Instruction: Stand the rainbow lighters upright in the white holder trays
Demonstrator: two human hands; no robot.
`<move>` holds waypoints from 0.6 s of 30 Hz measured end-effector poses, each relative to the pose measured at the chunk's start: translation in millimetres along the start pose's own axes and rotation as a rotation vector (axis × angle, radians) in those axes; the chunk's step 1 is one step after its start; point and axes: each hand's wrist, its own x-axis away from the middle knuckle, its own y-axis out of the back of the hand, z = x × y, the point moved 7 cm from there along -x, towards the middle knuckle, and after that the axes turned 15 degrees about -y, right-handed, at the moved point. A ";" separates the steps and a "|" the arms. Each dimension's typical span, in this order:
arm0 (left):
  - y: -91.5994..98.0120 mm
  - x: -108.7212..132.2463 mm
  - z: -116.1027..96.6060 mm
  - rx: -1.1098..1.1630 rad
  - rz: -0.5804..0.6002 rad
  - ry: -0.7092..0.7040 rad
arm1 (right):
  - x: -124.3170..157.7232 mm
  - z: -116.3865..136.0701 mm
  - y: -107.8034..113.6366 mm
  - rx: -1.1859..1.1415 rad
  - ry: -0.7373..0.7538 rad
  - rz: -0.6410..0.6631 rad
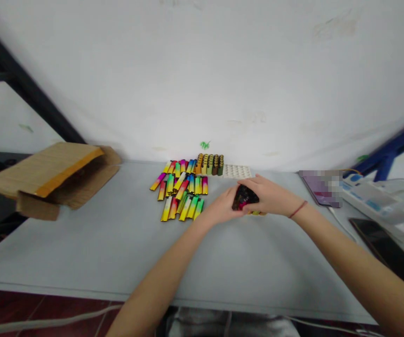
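Note:
My left hand (225,206) and my right hand (267,194) close around a dark, glossy bundle (247,194) with a pink patch low on it. What kind of thing it is, I cannot make out. Yellow ends (256,213) show just beneath my right hand. To the left of my hands lie several slim, shiny two-tone pieces (186,207) in yellow, green, pink and blue, in loose rows. Behind them stands a tight block of lighters (209,164) with dark tops. Beside that block is a white tray (237,171) with rows of holes.
An opened cardboard box (58,173) sits at the table's left. On the right are a phone (319,187), a dark flat device (387,248) and a white power strip (380,206) with cables. A white wall (202,84) rises behind the grey table (118,252).

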 end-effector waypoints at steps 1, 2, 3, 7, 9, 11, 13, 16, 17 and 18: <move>-1.4 0.7 -0.9 0.000 -0.005 -0.003 | 0.2 -0.8 1.8 -0.008 -0.008 0.004; -3.1 1.2 -1.8 -0.001 -0.015 0.001 | 0.6 -2.2 3.4 -0.019 -0.019 0.007; -4.9 1.5 -2.8 -0.001 -0.030 0.009 | 1.2 -3.7 4.4 -0.031 -0.028 0.012; -8.6 1.1 -6.7 0.013 -0.109 0.028 | 2.8 -5.9 6.2 -0.090 -0.038 0.034; -7.7 1.3 -7.1 0.032 -0.141 0.020 | 2.8 -3.4 8.4 -0.132 -0.026 0.023; -5.4 2.7 -4.9 0.054 -0.176 0.016 | 2.3 0.0 10.4 -0.150 -0.018 0.006; -3.8 4.8 -1.5 0.069 -0.206 0.010 | 1.0 1.9 11.2 -0.113 -0.039 -0.013; -4.4 7.2 1.8 0.102 -0.226 -0.004 | -1.5 1.5 11.7 -0.030 -0.097 -0.037; -5.1 7.5 2.0 0.120 -0.225 -0.006 | -2.3 1.4 11.6 -0.014 -0.105 -0.037; -5.6 7.5 1.9 0.139 -0.225 -0.006 | -3.1 1.4 11.5 -0.004 -0.107 -0.034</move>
